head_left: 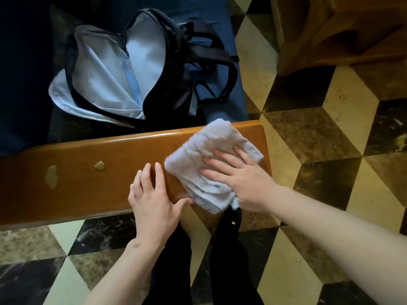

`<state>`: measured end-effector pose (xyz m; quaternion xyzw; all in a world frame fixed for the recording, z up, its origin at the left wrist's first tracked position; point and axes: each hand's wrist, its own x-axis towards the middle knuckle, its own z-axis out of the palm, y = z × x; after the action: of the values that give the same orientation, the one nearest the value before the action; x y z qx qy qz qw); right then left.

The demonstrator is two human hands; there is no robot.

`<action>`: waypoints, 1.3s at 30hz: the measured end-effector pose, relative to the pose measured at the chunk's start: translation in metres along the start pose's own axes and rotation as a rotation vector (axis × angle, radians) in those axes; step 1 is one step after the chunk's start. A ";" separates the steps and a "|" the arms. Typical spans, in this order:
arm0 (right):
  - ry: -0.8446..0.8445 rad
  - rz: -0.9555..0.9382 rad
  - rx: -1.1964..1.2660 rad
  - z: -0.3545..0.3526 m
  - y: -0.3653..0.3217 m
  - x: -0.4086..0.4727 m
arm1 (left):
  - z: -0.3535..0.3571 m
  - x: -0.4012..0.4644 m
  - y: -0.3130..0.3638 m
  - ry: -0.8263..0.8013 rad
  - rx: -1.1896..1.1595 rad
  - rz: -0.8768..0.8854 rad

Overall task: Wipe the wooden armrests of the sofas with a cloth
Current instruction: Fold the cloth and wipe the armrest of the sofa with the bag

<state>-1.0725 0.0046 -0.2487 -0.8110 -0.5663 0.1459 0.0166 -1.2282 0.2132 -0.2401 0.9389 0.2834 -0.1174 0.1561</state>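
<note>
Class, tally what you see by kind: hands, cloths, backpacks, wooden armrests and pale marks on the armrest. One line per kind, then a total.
Hands: 2, left hand and right hand
Cloths: 1, cloth
Backpacks: 1, backpack
Wooden armrests: 1, armrest
Pale marks: 2, larger mark and smaller mark
Total: 7

No legible text (none anywhere)

Open backpack [141, 69] on blue seat cushion [220, 102]
</note>
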 end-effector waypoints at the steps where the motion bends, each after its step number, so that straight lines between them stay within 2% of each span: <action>1: 0.033 0.094 0.032 0.000 -0.012 0.014 | 0.001 0.000 0.000 0.007 0.001 0.002; 3: 0.082 0.282 0.130 0.001 -0.034 0.037 | 0.000 0.000 -0.001 0.011 0.004 0.003; 5: 0.095 0.385 0.172 0.004 -0.049 0.043 | -0.001 0.002 -0.002 0.011 0.013 0.007; 13: 0.018 0.484 0.182 0.020 -0.097 -0.023 | -0.001 -0.002 -0.003 0.007 -0.006 0.019; 21: 0.111 0.623 0.248 -0.004 -0.090 0.085 | 0.001 0.000 -0.007 0.010 -0.026 0.010; 23: 0.131 0.585 0.243 -0.001 -0.091 0.080 | 0.003 -0.002 -0.006 0.027 -0.045 0.003; 26: 0.110 0.405 0.186 0.011 -0.084 0.036 | 0.007 -0.003 -0.010 0.053 -0.087 0.015; 30: 0.049 0.145 0.078 0.015 -0.028 -0.021 | 0.007 -0.004 -0.012 0.053 -0.058 0.019; 33: 0.043 0.083 0.057 0.013 0.012 -0.034 | 0.005 -0.005 -0.012 0.039 -0.038 0.028; 36: 0.133 0.225 0.116 0.015 0.009 -0.028 | 0.006 -0.005 -0.012 0.042 -0.052 0.030; 39: 0.241 0.616 0.252 0.015 -0.018 -0.007 | 0.007 -0.005 -0.011 0.038 -0.039 0.038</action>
<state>-1.0952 0.0023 -0.2577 -0.9467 -0.2665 0.1162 0.1385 -1.2398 0.2171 -0.2473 0.9429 0.2707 -0.0911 0.1714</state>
